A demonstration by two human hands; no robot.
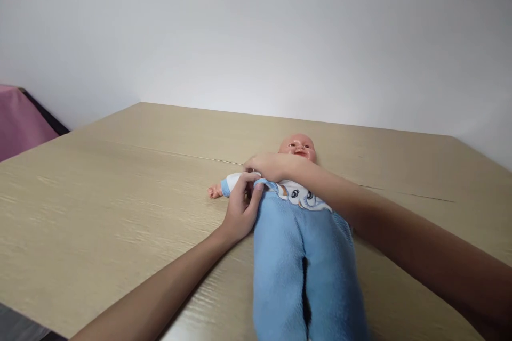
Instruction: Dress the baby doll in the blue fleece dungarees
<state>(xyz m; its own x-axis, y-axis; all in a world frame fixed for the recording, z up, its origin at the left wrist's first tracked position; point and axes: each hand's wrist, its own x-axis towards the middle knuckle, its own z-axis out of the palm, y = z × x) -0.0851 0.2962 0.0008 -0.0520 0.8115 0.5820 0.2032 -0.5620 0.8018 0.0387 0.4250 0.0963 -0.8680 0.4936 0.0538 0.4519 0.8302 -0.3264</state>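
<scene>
A baby doll (298,147) lies on its back on the wooden table (120,197), head away from me. It wears a blue fleece suit (300,256) with a white printed chest panel. My left hand (241,208) pinches the suit's edge at the doll's shoulder, fingers closed on the fabric. My right hand (266,165) reaches across the doll's chest and grips the same shoulder area just below the head. The doll's small arm sticks out to the left beyond my fingers.
A white partition wall (256,48) runs behind the table. A pink cloth-covered surface (20,122) sits at the far left beyond the table's edge. The table's near edge crosses the lower left corner.
</scene>
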